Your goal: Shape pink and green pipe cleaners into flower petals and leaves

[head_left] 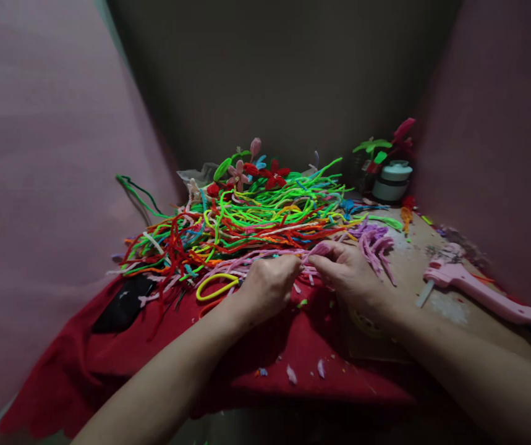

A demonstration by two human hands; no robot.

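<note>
My left hand [269, 285] and my right hand [346, 272] meet over a red cloth [293, 346], both pinched on a pink pipe cleaner piece [317, 250] held between their fingertips. Just beyond the fingers lies a big tangled heap of pipe cleaners [246, 222] in green, red, orange, yellow and pink. A yellow pipe cleaner loop [216, 285] lies to the left of my left hand. A bundle of short purple pipe cleaner pieces [375, 244] lies to the right of my right hand.
A pink glue gun [473, 285] lies on the bare table at right. Finished pipe-cleaner flowers [265, 173] stand behind the heap. A white jar [392, 179] with more flowers sits at the back right. A black object [123, 306] lies at left. Pink walls close both sides.
</note>
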